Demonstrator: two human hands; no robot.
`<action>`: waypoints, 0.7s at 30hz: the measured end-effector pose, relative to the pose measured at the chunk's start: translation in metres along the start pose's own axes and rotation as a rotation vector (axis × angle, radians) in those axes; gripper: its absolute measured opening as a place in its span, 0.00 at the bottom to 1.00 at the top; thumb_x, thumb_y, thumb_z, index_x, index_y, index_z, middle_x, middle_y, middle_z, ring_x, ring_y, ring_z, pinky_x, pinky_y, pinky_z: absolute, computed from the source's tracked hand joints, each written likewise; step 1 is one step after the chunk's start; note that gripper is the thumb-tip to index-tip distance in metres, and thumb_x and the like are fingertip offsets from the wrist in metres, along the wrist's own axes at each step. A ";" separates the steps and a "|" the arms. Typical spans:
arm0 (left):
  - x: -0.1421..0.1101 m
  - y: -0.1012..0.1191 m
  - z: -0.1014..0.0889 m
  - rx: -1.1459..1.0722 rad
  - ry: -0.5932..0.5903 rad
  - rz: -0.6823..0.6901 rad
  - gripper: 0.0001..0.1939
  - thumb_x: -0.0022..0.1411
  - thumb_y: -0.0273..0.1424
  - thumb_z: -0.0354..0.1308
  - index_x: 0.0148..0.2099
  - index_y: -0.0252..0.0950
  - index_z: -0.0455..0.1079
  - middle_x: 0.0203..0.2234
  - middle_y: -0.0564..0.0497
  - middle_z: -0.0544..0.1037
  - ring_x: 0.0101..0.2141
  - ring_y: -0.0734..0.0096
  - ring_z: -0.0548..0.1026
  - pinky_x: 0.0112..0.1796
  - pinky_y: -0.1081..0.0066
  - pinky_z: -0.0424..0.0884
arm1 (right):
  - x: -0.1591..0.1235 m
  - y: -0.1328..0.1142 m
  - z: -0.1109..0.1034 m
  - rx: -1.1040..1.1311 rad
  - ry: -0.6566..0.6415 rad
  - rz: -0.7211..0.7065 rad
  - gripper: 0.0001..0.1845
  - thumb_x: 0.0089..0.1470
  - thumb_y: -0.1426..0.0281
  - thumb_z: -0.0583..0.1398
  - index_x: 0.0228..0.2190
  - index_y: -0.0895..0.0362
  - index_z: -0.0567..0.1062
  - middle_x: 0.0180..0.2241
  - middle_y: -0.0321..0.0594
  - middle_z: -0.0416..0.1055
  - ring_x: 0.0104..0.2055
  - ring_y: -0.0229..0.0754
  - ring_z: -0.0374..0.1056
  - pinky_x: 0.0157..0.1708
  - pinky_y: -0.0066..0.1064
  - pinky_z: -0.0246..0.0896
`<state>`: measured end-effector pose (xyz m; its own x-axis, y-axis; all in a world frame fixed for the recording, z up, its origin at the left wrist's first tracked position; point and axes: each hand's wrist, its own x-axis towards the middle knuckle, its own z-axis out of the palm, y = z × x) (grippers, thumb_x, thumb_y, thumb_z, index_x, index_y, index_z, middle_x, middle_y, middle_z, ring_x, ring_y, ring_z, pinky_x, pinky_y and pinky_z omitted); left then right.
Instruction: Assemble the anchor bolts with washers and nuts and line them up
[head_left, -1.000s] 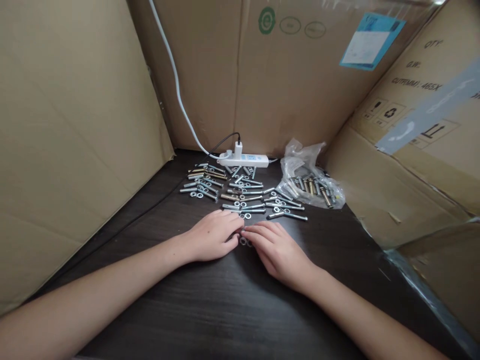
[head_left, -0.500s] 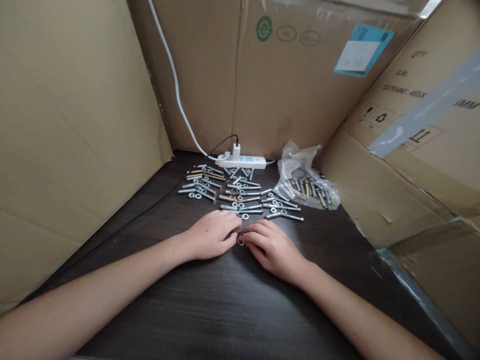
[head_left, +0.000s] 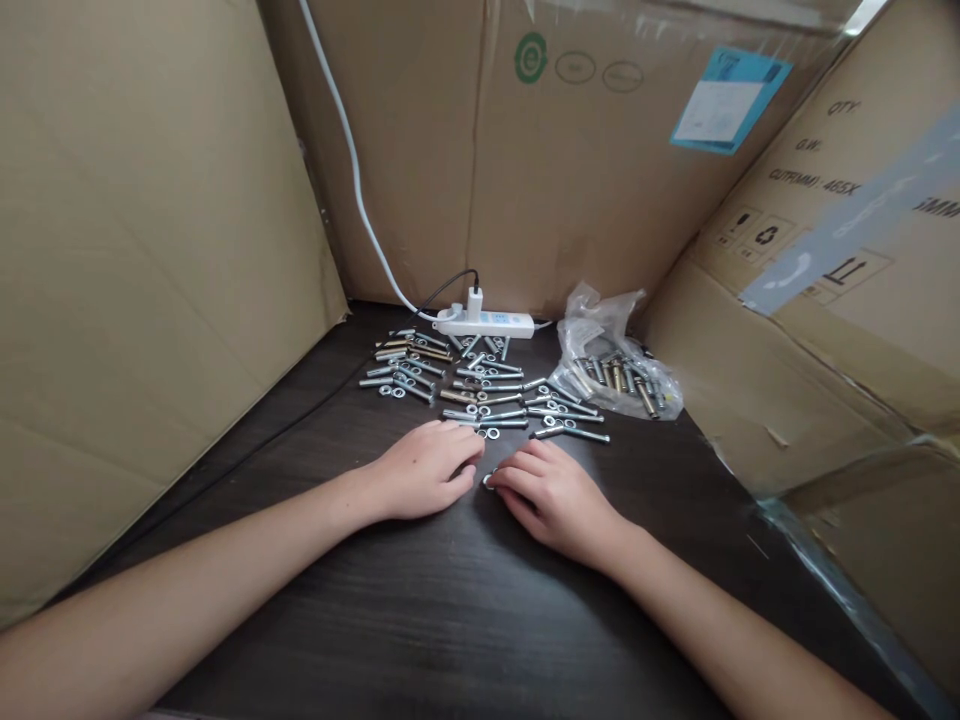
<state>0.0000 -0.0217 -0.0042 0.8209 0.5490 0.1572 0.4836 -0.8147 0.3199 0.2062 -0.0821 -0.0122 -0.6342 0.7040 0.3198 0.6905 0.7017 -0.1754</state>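
Observation:
My right hand [head_left: 555, 498] is low over the dark table, thumb and fingertips closed on a small silvery nut [head_left: 488, 481] that shows partly at the tips. To its left lies my left hand [head_left: 431, 472], back up, fingers curled and thumb close to them. Whatever its fingertips hold, if anything, is hidden. Just beyond it are a flat washer [head_left: 493, 434] and a long bolt [head_left: 506, 423]. Another bolt [head_left: 586, 435] lies beyond my right hand. A gap separates the two hands.
Several sets of bolts, sleeves and rings [head_left: 409, 368] lie in rows farther back. A clear plastic bag [head_left: 619, 385] of expansion bolts sits at the back right. Behind stands a white power strip [head_left: 487, 323] with cables. Cardboard boxes [head_left: 585, 180] wall in three sides.
My right hand has drawn slightly away from my left, its fingers now round the nut. A second ring seen near the fingers earlier is out of sight. My left hand has stayed nearly still.

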 end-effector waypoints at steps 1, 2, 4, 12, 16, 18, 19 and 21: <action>0.000 0.000 0.000 -0.004 0.002 0.001 0.05 0.62 0.26 0.47 0.34 0.36 0.63 0.31 0.51 0.70 0.34 0.68 0.67 0.38 0.68 0.63 | -0.001 0.000 -0.002 -0.039 -0.006 0.004 0.09 0.59 0.72 0.54 0.37 0.56 0.74 0.32 0.42 0.72 0.36 0.43 0.64 0.37 0.34 0.59; -0.001 -0.001 0.000 -0.009 0.004 0.002 0.05 0.62 0.26 0.47 0.34 0.36 0.63 0.31 0.51 0.70 0.34 0.68 0.68 0.38 0.68 0.64 | -0.002 0.001 -0.005 -0.075 -0.012 0.011 0.09 0.59 0.71 0.54 0.36 0.57 0.74 0.31 0.42 0.71 0.35 0.43 0.64 0.36 0.34 0.58; -0.001 -0.001 -0.001 -0.015 0.002 0.003 0.06 0.62 0.26 0.47 0.34 0.36 0.63 0.31 0.51 0.70 0.33 0.68 0.67 0.38 0.67 0.64 | -0.005 0.004 -0.010 -0.128 -0.024 0.035 0.09 0.60 0.70 0.54 0.35 0.57 0.75 0.30 0.42 0.70 0.33 0.43 0.64 0.35 0.34 0.57; -0.001 -0.001 -0.003 -0.026 -0.025 0.000 0.06 0.62 0.27 0.46 0.34 0.36 0.63 0.30 0.52 0.70 0.33 0.68 0.67 0.38 0.66 0.64 | -0.018 0.034 -0.025 -0.187 -0.084 0.181 0.07 0.58 0.69 0.56 0.34 0.56 0.74 0.31 0.41 0.72 0.34 0.43 0.67 0.36 0.35 0.61; -0.001 -0.001 -0.003 -0.034 -0.021 0.001 0.06 0.62 0.27 0.46 0.34 0.36 0.63 0.30 0.51 0.70 0.33 0.68 0.67 0.38 0.66 0.64 | -0.021 0.045 -0.028 -0.213 -0.075 0.229 0.07 0.58 0.69 0.56 0.34 0.56 0.74 0.31 0.40 0.73 0.35 0.43 0.69 0.36 0.34 0.62; 0.000 -0.001 -0.003 -0.036 -0.025 0.000 0.06 0.62 0.27 0.46 0.33 0.36 0.63 0.30 0.51 0.70 0.33 0.68 0.67 0.38 0.66 0.64 | -0.022 0.049 -0.029 -0.248 -0.072 0.254 0.07 0.58 0.69 0.55 0.34 0.56 0.74 0.30 0.41 0.73 0.34 0.43 0.69 0.35 0.34 0.62; 0.000 -0.001 -0.003 -0.035 -0.026 -0.001 0.06 0.62 0.27 0.46 0.33 0.36 0.63 0.30 0.52 0.70 0.33 0.68 0.67 0.38 0.66 0.64 | -0.023 0.051 -0.030 -0.265 -0.070 0.261 0.08 0.58 0.69 0.55 0.34 0.56 0.74 0.30 0.41 0.73 0.34 0.43 0.69 0.35 0.34 0.63; -0.001 -0.002 -0.003 -0.030 -0.030 -0.001 0.06 0.62 0.27 0.46 0.34 0.36 0.63 0.30 0.52 0.70 0.33 0.68 0.67 0.38 0.66 0.64 | -0.025 0.055 -0.032 -0.290 -0.051 0.270 0.09 0.58 0.69 0.55 0.35 0.56 0.75 0.31 0.42 0.73 0.34 0.44 0.69 0.35 0.34 0.63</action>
<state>-0.0022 -0.0201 -0.0019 0.8294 0.5437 0.1288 0.4755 -0.8079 0.3483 0.2712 -0.0647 0.0004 -0.4281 0.8683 0.2504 0.8995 0.4362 0.0256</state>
